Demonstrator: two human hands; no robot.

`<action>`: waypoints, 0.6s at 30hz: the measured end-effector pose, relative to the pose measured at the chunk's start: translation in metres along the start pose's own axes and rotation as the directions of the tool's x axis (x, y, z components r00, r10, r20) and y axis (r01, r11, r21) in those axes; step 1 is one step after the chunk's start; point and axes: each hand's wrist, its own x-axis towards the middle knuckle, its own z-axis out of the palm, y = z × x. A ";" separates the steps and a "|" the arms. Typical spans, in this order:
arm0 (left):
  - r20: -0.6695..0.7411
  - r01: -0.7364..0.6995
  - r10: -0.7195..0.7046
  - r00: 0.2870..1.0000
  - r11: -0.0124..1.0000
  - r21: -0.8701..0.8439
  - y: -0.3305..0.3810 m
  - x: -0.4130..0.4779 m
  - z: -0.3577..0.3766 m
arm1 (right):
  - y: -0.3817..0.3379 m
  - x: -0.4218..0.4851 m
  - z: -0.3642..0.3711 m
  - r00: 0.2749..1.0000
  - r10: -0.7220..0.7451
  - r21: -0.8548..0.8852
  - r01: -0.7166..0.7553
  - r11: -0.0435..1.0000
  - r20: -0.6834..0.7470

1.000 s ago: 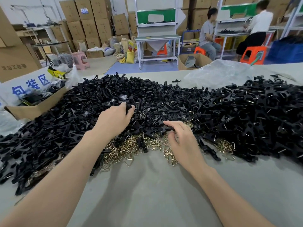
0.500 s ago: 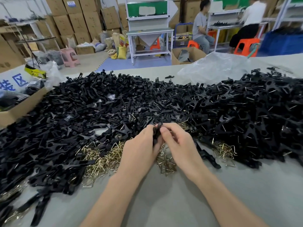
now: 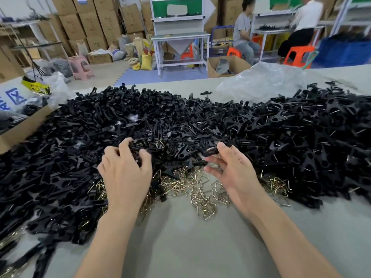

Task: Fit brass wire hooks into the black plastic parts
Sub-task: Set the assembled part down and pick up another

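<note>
A broad heap of black plastic parts (image 3: 180, 121) covers the grey table (image 3: 190, 243) from left to right. Loose brass wire hooks (image 3: 202, 189) lie in a tangle at the heap's near edge, between my two hands. My left hand (image 3: 124, 169) rests on the heap with its fingers curled into the black parts; whether it grips one I cannot tell. My right hand (image 3: 232, 167) is raised just above the hooks and pinches a black plastic part (image 3: 212, 151) between thumb and forefinger.
An open cardboard box (image 3: 24, 125) stands at the table's left edge. A crumpled clear plastic bag (image 3: 261, 81) lies behind the heap at the right. Beyond the table are stacked cartons, workbenches, stools and two seated people (image 3: 243, 31).
My hands, joined at the middle on one black part half a second ago, have separated. The left went back to the heap; the right moved right with a black part.
</note>
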 end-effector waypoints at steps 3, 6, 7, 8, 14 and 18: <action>0.083 0.028 -0.025 0.996 0.999 -0.033 0.005 -0.001 -0.003 | 0.000 -0.002 0.002 0.999 0.036 0.010 -0.036 0.999 0.041; 0.037 -0.012 0.015 0.999 0.997 -0.072 0.006 -0.002 -0.004 | -0.001 -0.003 0.004 0.995 0.057 -0.007 -0.056 0.998 0.076; 0.004 -0.043 0.043 0.999 0.995 -0.086 0.007 -0.003 -0.006 | -0.001 -0.003 0.004 0.995 0.057 -0.004 -0.057 0.998 0.083; -0.017 -0.082 0.080 0.997 0.989 -0.122 0.010 -0.005 -0.006 | 0.000 -0.003 0.004 0.995 0.055 0.000 -0.055 0.998 0.086; 0.211 -0.004 0.165 0.963 0.796 -0.605 0.037 -0.031 -0.002 | 0.006 0.001 0.003 0.992 0.059 0.110 -0.071 0.991 0.111; 0.290 0.073 0.185 0.939 0.717 -0.693 0.045 -0.039 0.003 | 0.009 0.002 0.002 0.989 0.068 0.134 -0.085 0.987 0.128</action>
